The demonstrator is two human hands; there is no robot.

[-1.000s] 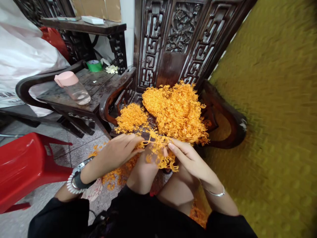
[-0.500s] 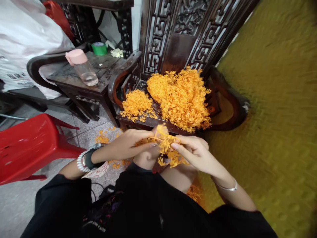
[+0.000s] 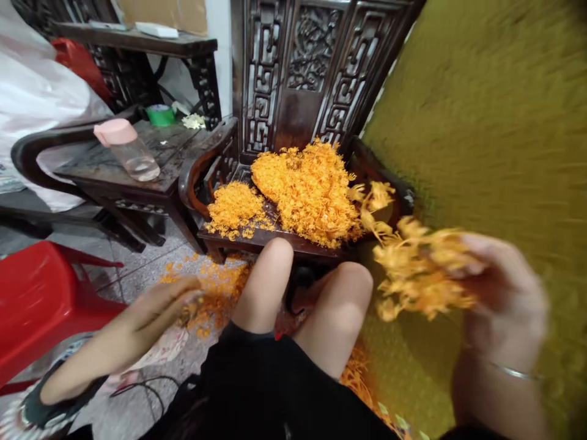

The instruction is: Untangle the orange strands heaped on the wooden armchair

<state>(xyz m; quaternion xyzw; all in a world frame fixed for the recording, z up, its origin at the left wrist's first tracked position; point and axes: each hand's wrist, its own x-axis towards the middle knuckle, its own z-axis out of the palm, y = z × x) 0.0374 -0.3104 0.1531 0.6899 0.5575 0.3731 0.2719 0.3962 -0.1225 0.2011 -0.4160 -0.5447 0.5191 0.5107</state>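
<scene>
My right hand (image 3: pixel 499 287) is out to the right, blurred by motion, closed on a bunch of orange plastic flower sprigs (image 3: pixel 417 269). My left hand (image 3: pixel 160 302) is low at the left above the floor, fingers stretched out and blurred; a few orange bits seem to be at its fingertips. A big heap of orange sprigs (image 3: pixel 307 189) and a smaller heap (image 3: pixel 233 208) lie on the seat of the carved dark wooden chair (image 3: pixel 293 91) in front of my knees.
Orange scraps (image 3: pixel 215 293) litter the tiled floor by my left knee. A red plastic stool (image 3: pixel 41 299) stands at the left. A dark side table (image 3: pixel 114 177) holds a pink-capped bottle (image 3: pixel 126 150) and green tape (image 3: pixel 160 114). A yellow-green fabric surface (image 3: pixel 495 122) fills the right.
My hands have parted: the right one swung out to the right with the orange bunch, and the left one dropped down to the left toward the floor.
</scene>
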